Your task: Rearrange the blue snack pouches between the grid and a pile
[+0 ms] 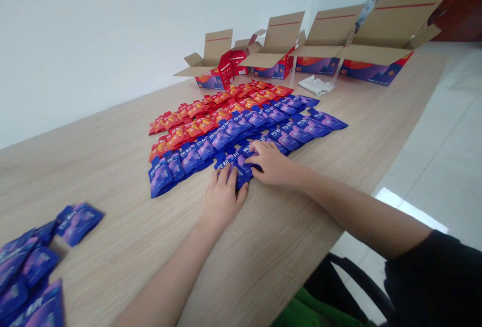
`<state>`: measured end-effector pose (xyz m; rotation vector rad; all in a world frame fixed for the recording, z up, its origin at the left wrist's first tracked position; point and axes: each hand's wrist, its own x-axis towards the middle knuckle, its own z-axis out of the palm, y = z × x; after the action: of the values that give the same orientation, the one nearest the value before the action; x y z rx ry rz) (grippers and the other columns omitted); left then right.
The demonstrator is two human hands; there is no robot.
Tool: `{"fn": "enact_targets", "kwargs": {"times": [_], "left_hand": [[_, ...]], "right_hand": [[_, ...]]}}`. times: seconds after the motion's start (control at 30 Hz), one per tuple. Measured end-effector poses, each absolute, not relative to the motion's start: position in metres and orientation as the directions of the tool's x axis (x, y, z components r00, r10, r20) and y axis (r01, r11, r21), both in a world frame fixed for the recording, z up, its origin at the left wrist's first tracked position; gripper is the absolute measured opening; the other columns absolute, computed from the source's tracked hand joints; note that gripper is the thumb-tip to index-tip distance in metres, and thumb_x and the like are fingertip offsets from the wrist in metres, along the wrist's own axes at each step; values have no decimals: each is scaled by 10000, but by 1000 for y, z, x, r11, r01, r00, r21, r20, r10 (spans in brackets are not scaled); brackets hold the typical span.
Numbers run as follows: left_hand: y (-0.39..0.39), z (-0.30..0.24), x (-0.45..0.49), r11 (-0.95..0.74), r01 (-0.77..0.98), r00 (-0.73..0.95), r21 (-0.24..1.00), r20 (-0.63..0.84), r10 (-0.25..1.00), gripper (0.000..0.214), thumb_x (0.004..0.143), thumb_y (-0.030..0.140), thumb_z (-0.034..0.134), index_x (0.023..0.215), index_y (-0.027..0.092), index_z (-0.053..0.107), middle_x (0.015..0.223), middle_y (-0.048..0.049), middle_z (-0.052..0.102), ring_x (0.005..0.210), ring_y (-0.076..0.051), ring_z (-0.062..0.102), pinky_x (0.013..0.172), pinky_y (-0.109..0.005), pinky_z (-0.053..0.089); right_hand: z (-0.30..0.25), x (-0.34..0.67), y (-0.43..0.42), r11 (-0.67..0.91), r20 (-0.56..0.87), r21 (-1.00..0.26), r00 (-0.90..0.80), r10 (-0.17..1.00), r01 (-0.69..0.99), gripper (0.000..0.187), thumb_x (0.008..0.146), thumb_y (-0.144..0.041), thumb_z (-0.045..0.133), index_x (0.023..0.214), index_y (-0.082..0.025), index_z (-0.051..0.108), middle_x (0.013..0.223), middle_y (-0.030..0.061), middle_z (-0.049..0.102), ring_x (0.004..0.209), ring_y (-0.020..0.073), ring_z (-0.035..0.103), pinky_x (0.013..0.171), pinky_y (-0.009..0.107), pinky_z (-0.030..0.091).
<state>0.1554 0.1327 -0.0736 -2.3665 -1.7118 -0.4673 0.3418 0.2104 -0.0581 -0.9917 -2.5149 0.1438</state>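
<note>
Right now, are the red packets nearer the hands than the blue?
No, the left hand and right hand rest on blue packets; red packets lie beyond.

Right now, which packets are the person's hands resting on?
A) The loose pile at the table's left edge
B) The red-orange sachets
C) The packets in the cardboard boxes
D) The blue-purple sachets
D. The left hand and right hand both lie on the blue-purple sachets, while the red-orange sachets lie farther off.
</note>
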Motion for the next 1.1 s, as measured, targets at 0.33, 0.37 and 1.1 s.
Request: {"fn": "enact_targets", "kwargs": {"times": [0.33,0.37,1.1], "left_hand": [[124,-70,168,-249,965,222,77,254,941,571,964,418,459,1354,7,527,1438,-228,496,1311,-357,450,1105,-489,404],[121,-66,166,-243,966,214,88,251,944,584,969,433,445,1368,12,512,1463,-224,472,1334,-354,432,1107,-483,400],[-101,-70,-11,595,803,-595,19,76,800,662,982,457,217,1520,83,311,1570,-169,344,1472,-355,259,1148,-674,175]], "right_hand": [[-67,340,209,767,393,-221,-664,636,603,278,880,-196,534,1069,-204,737,1198,144,550,1145,298,517,988,508,347],[-68,341,210,770,415,-213,-658,629,602,279,876,-199,534,1083,-197,722,1208,149,545,1155,304,517,986,512,352],[-64,308,179,888,609,-154,-666,431,434,221,856,-100,496,948,-197,672,1103,109,606,1080,278,596,887,451,443]]}}
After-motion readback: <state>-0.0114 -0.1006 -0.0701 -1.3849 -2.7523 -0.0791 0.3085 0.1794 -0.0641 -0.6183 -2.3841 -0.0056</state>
